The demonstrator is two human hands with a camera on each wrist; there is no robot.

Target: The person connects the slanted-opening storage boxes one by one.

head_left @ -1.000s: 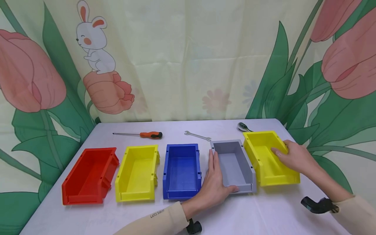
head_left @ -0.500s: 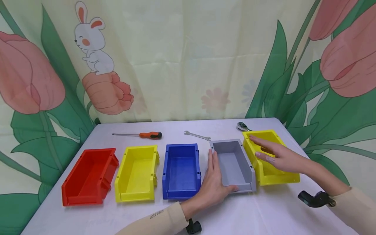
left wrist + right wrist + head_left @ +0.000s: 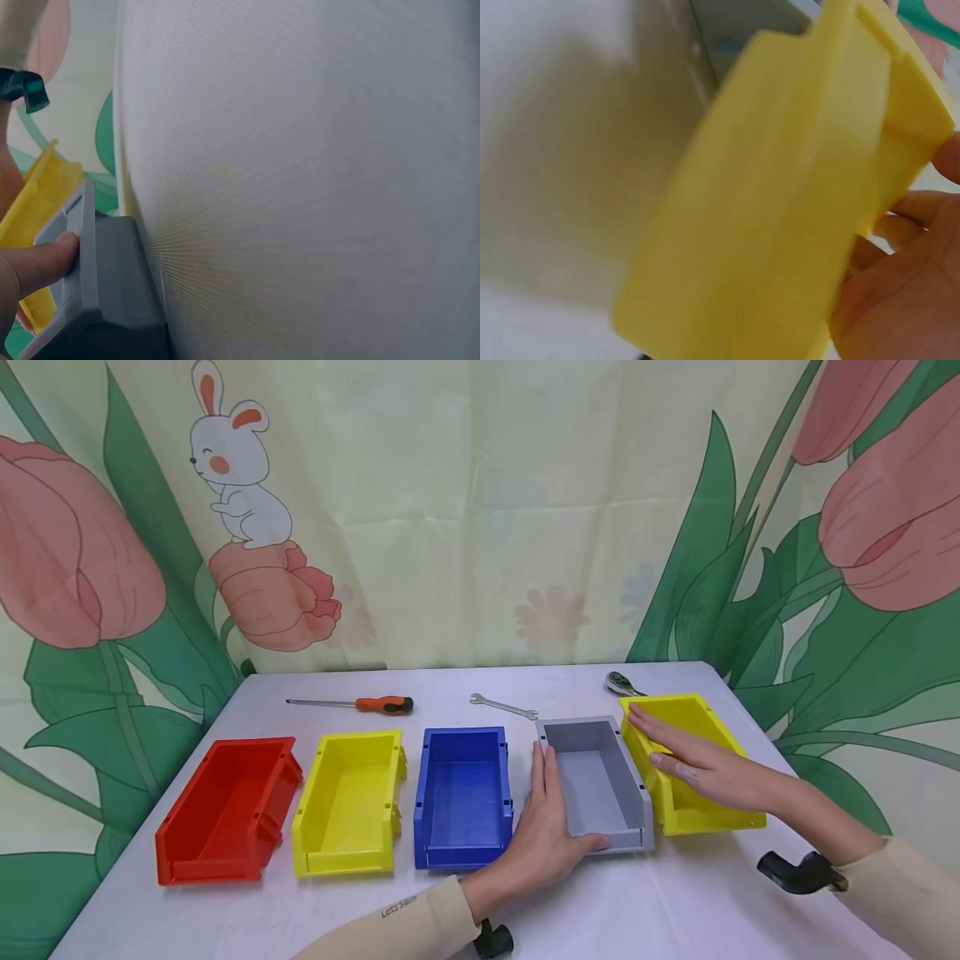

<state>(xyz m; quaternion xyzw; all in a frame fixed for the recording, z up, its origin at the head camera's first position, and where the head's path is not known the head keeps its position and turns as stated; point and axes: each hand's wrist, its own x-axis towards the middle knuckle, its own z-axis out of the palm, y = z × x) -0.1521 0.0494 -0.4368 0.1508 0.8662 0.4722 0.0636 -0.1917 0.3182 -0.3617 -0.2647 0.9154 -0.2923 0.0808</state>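
My left hand (image 3: 534,839) lies along the left wall of a grey plastic bin (image 3: 596,781), fingers straight. Its thumb (image 3: 46,262) rests on the bin's front lip. To the right, a yellow bin (image 3: 712,820) sits at a slant, its left side up against the grey bin's right wall. My right hand (image 3: 723,774) reaches over the yellow bin with straight fingers, their tips at its left rim. In the right wrist view, the yellow bin's outer side (image 3: 735,217) shows tilted above the white table, and the palm (image 3: 907,300) is beside it.
Left of the grey bin stand a blue bin (image 3: 463,797), another yellow bin (image 3: 348,802) and a red bin (image 3: 225,810). Behind them lie a screwdriver (image 3: 382,705), a wrench (image 3: 504,706) and a ratchet (image 3: 621,683), partly hidden by the right yellow bin.
My right hand has let go of the yellow bin's right wall and moved left across it to its left rim, fingers straightened. The left hand and the bins have stayed put.
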